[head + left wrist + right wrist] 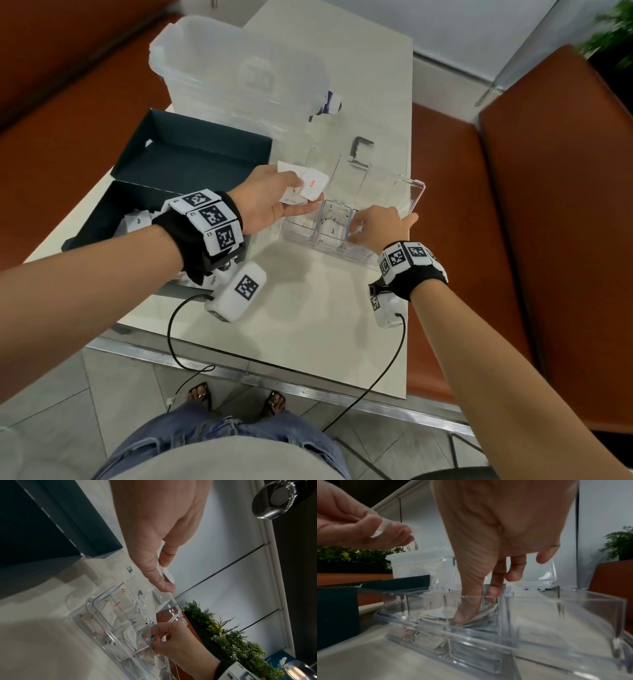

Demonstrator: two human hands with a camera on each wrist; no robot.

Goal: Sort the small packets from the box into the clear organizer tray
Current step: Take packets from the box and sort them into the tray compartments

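The left hand [265, 197] is pinching a fan of light, limp packets [310, 185] above the tray [409, 195], while the right hand [380, 224] is pressing packets into a compartment, fingers curled; edge grips suit them.

A few small white packets [301, 186], one printed "Salt" in red, are held fanned above the clear organizer tray [407, 202], whose near compartments already hold packets [331, 229], while more lie in the dark box [113, 212] left of it.
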